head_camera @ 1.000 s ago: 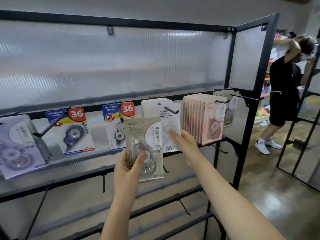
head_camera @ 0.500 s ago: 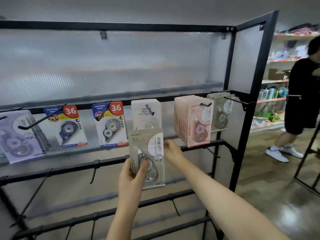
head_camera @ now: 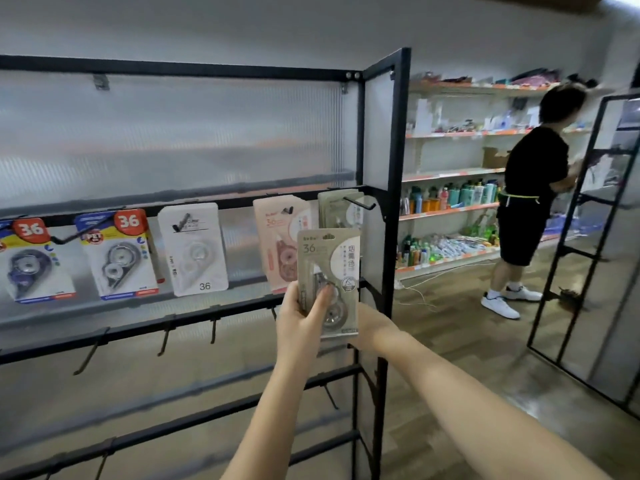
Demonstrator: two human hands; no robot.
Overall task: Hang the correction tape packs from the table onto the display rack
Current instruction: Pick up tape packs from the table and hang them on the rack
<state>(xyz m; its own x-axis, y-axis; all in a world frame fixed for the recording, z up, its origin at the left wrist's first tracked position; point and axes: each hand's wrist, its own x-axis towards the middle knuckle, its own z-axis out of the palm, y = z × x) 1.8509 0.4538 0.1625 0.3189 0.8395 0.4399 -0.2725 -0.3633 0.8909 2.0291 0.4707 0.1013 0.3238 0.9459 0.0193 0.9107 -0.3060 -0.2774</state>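
I am gripping a grey-green correction tape pack (head_camera: pixel 329 278) upright in my left hand (head_camera: pixel 301 320), near the display rack (head_camera: pixel 394 188); my right hand (head_camera: pixel 372 327) is mostly hidden behind it, grip unclear.

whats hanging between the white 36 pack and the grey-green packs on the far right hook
In the head view, a stack of pink packs hangs between the white pack and the grey-green packs; the held pack overlaps its lower right.

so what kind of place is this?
Most likely a stationery or general shop. A black metal display rack carries carded correction tape packs on hooks, the left hand holds a grey-green pack, and stocked white shelves of bottles stand behind.
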